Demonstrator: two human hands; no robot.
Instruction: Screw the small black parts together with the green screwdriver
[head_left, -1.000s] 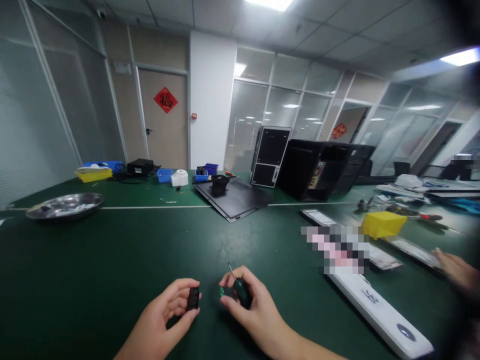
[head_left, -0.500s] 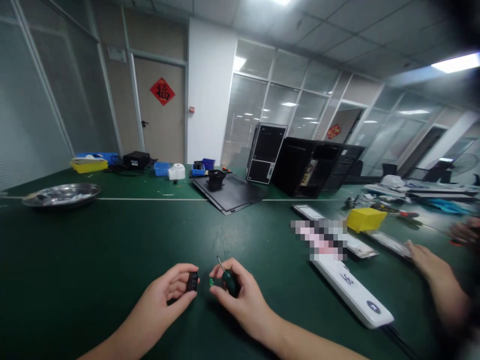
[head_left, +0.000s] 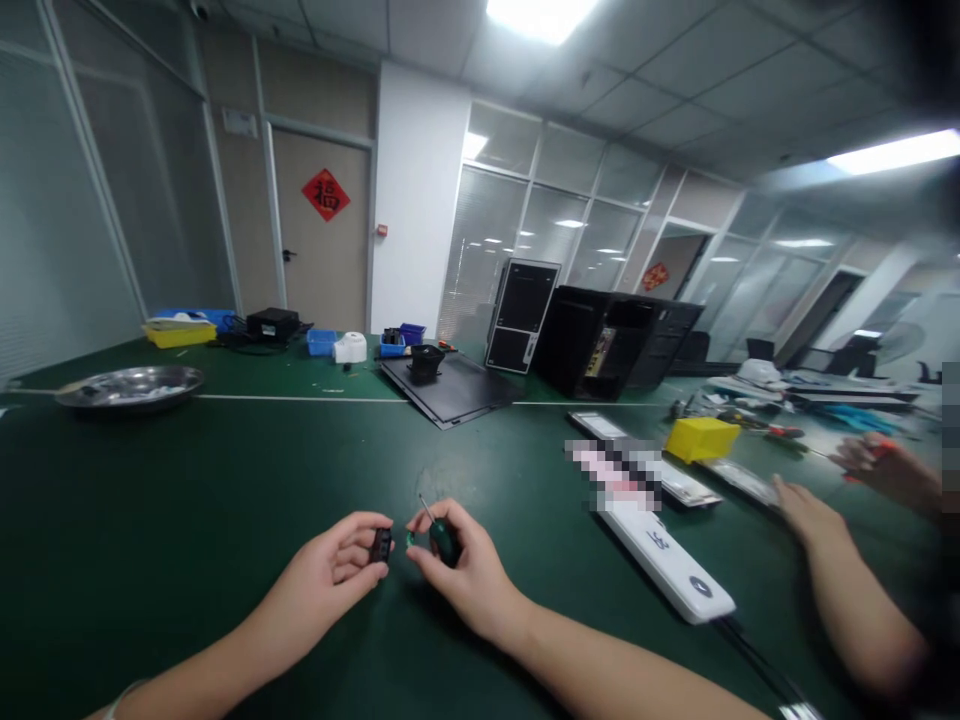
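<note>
My left hand pinches a small black plastic part between thumb and fingers, just above the green table. My right hand is closed round a small dark-handled screwdriver whose thin shaft points up and to the left. The fingertips of that hand also pinch a tiny green piece. The two hands almost touch, and the green piece sits right beside the black part.
A white power strip lies to the right. Another person's hands rest near flat boards and a yellow bin. Further back are a black panel, black computer cases, blue bins and a metal dish.
My hands have come closer together, bringing the green piece up to the black part. The view has drifted, and the other person's arms have come further into sight at the right.
</note>
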